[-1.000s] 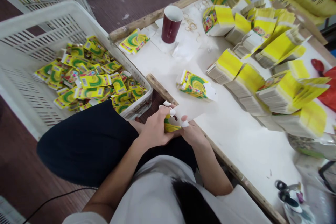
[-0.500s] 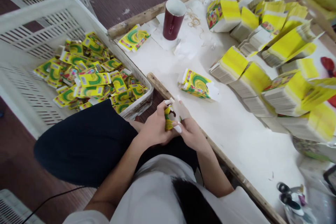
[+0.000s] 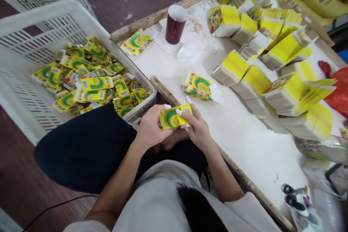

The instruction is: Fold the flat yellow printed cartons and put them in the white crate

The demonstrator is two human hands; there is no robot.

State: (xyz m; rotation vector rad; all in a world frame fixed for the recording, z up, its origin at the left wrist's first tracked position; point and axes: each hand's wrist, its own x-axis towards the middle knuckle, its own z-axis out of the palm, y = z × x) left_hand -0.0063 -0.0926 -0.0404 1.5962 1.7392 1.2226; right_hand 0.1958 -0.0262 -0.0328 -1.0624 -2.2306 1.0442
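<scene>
Between my two hands, above my lap at the table's edge, is a small yellow and green printed carton [image 3: 172, 118], its broad face turned up. My left hand [image 3: 152, 125] grips its left end, with the thumb along the upper edge. At the right end, by the barcode, my right hand [image 3: 199, 127] pinches it with the thumb lying on the face. Just beyond my hands a small stack of flat printed cartons [image 3: 199, 86] rests on the white table [image 3: 239, 145].
To the left, a white plastic crate [image 3: 24, 90] holds many small yellow cartons [image 3: 96, 83]. A maroon mug [image 3: 175, 25] stands near the far edge, beside rubber bands [image 3: 195, 24]. Bundles of flat yellow cartons [image 3: 231, 67] fill the right side. Scissors [image 3: 292, 195] lie at lower right.
The carton in my hands has turned from showing its white inside and an opening to lying with its printed face up. My right thumb now presses on that face. The view has shifted slightly.
</scene>
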